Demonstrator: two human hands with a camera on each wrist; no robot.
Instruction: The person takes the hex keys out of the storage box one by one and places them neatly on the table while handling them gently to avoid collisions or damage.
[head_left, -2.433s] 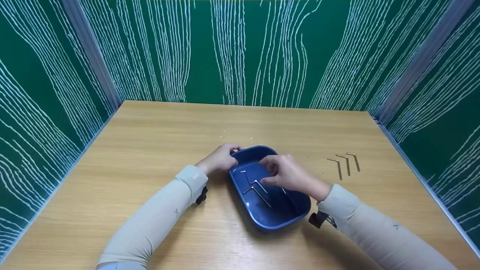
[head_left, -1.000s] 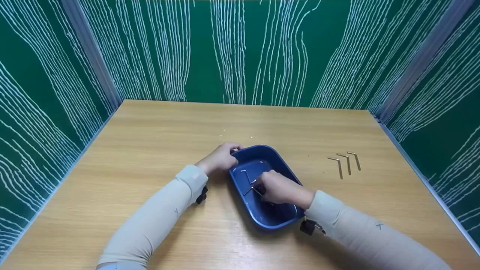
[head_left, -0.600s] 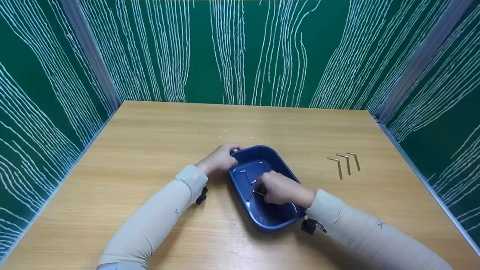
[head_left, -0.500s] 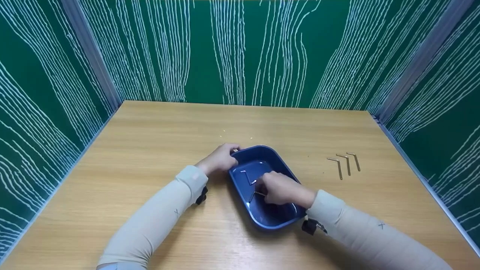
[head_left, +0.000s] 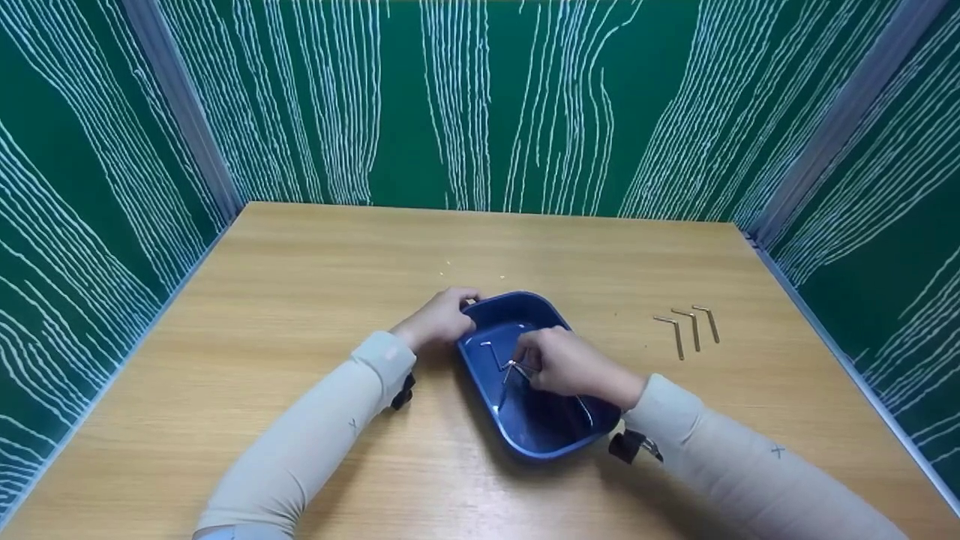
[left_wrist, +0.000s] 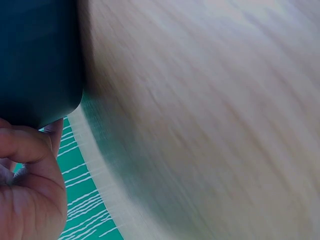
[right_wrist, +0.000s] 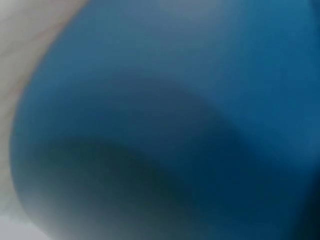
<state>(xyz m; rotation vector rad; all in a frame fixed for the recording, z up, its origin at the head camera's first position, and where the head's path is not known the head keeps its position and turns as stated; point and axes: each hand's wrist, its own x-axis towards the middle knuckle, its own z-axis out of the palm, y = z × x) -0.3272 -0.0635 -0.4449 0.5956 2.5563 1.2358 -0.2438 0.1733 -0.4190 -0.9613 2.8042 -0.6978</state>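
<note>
A blue tray point(head_left: 541, 454) stands at an angle on the table. At its far left corner my left hand point(head_left: 441, 316) grips the rim; the left wrist view has the curled fingers point(left_wrist: 27, 150) right at the tray's outer wall point(left_wrist: 40, 60). My right hand point(head_left: 568, 364) is down inside the tray, thumb and fingers pinching an L-shaped hex key point(head_left: 506, 382) whose one arm sticks out to the left. Another hex key point(head_left: 492, 354) lies on the tray floor, near the left wall. Blurred blue tray wall point(right_wrist: 125, 50) fills the right wrist view, which does not show the hand.
To the right of the tray, three hex keys point(head_left: 695, 331) lie side by side on the wooden table point(head_left: 337, 255). Tiny pale specks point(head_left: 448, 262) dot the table beyond the tray. Green panels point(head_left: 405, 112) with white wavy lines enclose the back and sides.
My right hand first reached down into the tray and took hold of a hex key, swinging its short arm round. Since then it has shifted slightly up and right. The left hand stays put.
</note>
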